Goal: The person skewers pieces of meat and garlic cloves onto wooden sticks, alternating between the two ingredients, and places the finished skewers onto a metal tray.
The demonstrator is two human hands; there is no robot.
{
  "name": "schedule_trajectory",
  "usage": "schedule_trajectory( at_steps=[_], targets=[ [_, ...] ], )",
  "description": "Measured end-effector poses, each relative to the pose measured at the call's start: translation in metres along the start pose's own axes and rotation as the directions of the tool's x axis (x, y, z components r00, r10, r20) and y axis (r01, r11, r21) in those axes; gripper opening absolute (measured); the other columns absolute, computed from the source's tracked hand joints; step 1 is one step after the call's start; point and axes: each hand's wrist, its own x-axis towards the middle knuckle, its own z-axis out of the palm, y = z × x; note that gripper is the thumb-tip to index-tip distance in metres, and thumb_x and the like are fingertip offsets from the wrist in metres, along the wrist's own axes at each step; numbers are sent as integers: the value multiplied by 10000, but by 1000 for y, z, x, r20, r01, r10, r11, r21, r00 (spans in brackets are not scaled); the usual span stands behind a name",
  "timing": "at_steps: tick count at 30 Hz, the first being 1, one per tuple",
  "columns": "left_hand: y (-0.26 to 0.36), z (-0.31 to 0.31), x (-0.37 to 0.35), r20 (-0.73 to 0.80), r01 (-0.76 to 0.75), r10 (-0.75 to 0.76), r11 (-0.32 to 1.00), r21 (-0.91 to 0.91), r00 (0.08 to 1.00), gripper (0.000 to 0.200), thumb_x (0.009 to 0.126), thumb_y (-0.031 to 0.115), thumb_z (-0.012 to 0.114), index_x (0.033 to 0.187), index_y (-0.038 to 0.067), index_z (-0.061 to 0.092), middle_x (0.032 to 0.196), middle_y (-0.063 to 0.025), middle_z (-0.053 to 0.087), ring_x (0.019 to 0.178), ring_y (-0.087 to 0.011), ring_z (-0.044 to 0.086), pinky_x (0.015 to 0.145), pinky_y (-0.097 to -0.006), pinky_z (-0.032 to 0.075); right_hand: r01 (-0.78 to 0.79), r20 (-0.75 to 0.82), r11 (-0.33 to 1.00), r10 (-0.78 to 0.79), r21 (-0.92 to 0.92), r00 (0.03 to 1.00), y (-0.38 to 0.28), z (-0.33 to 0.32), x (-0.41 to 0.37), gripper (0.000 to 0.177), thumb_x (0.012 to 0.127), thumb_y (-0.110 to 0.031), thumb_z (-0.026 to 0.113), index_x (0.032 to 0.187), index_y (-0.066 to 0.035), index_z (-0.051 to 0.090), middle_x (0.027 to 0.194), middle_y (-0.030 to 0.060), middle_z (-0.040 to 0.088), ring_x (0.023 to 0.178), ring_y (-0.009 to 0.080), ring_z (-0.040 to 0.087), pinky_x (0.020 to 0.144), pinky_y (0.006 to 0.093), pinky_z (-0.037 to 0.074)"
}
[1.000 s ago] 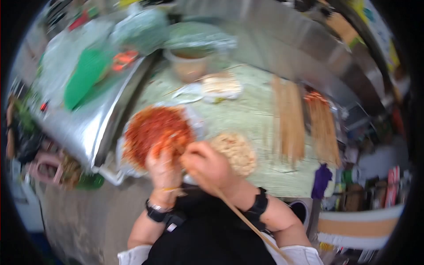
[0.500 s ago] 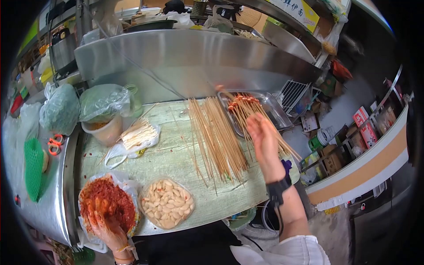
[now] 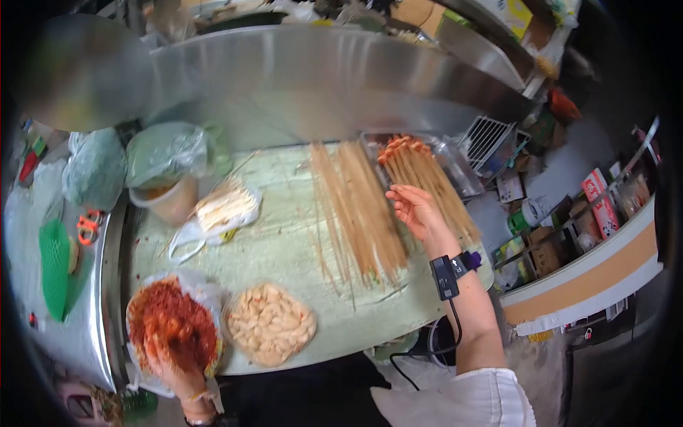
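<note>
Near the left corner of the green table, left hand has its fingers sunk in coarse red mix; can't tell if they grip any. Right hand hangs over the right half, fingers half bent and loose, looks released, just beside bare skewers and close to tipped skewers. Room to move: green surface shows between pale strands and bare skewers, also along the near edge right of the clear tub. Far edge meets upright steel panel; left edge adjoins shiny steel surface. Bare skewers: thin, straight, tan, roughly parallel, ends fanned toward the near edge. Tipped skewers: bundled at right, orange-red ends toward the far edge, sticks slanting to the right edge. Green net and orange-handled scissors lie on the steel. Containers: red mix sits in white plastic, near left corner; clear tub just right of it holds smooth pale pieces; white bag, left of middle, carries the strands; whitish bucket, far left corner, has greenish bag on top; metal tray, far right, sits under the tipped ends.
</note>
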Motion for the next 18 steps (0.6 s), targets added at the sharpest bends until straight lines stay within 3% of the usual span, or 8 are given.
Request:
schedule_trajectory(
  at_steps=[2, 4, 6, 8, 9, 13, 15, 18],
  targets=[
    [0, 7, -1, 26, -58, 59, 998, -22, 998, 344, 940, 167, 516, 1254, 30, 478, 1243, -98, 537, 1110, -223, 528, 912, -369, 446, -32, 9, 991, 33, -130, 999, 3, 39, -17, 230, 904, -178, 560, 1022, 14, 611, 876, 78, 667, 681, 101, 612, 584, 216, 489],
    [9, 18, -3, 72, -62, 67, 996, -67, 995, 324, 941, 154, 514, 1235, 20, 492, 1213, -106, 553, 1078, -217, 548, 904, -363, 453, 59, 94, 721, 9, -690, 996, 12, 58, -20, 220, 864, -150, 596, 974, 37, 629, 825, 105, 674, 706, 97, 635, 585, 227, 491],
    [11, 20, -5, 84, -39, 45, 996, -78, 995, 317, 940, 142, 513, 1231, 18, 493, 1206, -107, 555, 1069, -211, 552, 905, -357, 455, 73, 42, 576, -67, -814, 997, 36, 64, 0, 229, 791, -127, 630, 927, 57, 637, 799, 168, 672, 750, 203, 673, 640, 314, 517],
    [11, 19, -5, 96, -23, 32, 996, -90, 995, 310, 939, 130, 512, 1227, 15, 494, 1199, -107, 557, 1060, -205, 557, 905, -351, 456, 126, 137, -61, -265, -990, 954, 51, 68, 19, 279, 712, -167, 693, 841, 77, 652, 724, 174, 656, 603, 243, 650, 589, 358, 513],
    [10, 18, -5, 104, -21, 31, 995, -98, 994, 304, 936, 118, 515, 1223, 16, 496, 1195, -103, 557, 1061, -198, 555, 908, -347, 456, 115, 132, -71, -312, -991, 941, 60, 67, 27, 298, 657, -197, 711, 756, 77, 649, 689, 197, 638, 555, 313, 620, 636, 401, 509],
    [8, 15, -6, 93, -18, 29, 993, -120, 995, 282, 928, 94, 524, 1198, 18, 506, 1173, -86, 561, 1053, -180, 555, 906, -327, 457, 108, 109, -16, -206, -994, 972, 62, 59, 46, 247, 696, -187, 712, 701, 49, 640, 640, 163, 640, 477, 245, 591, 537, 371, 494],
    [8, 13, -5, 84, -17, 27, 992, -124, 996, 279, 927, 94, 527, 1194, 19, 507, 1168, -84, 562, 1050, -177, 555, 904, -324, 458, -173, -119, 370, 163, -913, 979, 36, 67, 31, 189, 758, -164, 700, 686, -1, 636, 588, 98, 623, 438, 145, 545, 425, 293, 428],
    [9, 14, -5, 89, 55, -42, 987, -149, 995, 276, 924, 91, 530, 1189, 18, 510, 1164, -81, 563, 1046, -172, 556, 902, -315, 459, -256, -172, 606, 195, -753, 966, 27, 61, 14, 143, 814, -133, 669, 711, -42, 629, 562, 41, 596, 432, 73, 505, 383, 214, 353]
  ],
)
